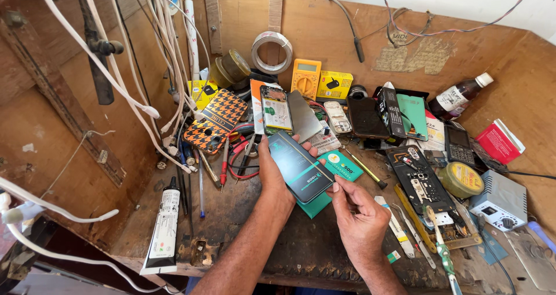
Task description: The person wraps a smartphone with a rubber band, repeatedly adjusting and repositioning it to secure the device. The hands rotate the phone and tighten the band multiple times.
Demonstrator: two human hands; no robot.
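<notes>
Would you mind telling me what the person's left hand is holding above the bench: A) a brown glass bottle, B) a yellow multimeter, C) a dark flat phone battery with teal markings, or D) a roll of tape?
C: the left hand grips the dark flat phone battery, while the right hand touches its lower edge.

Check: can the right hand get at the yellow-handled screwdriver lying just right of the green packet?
Probably yes. The yellow-handled screwdriver lies uncovered on the bench, just above the right hand, with nothing between them. The right hand's fingers touch the dark flat phone battery held in the left hand.
</notes>
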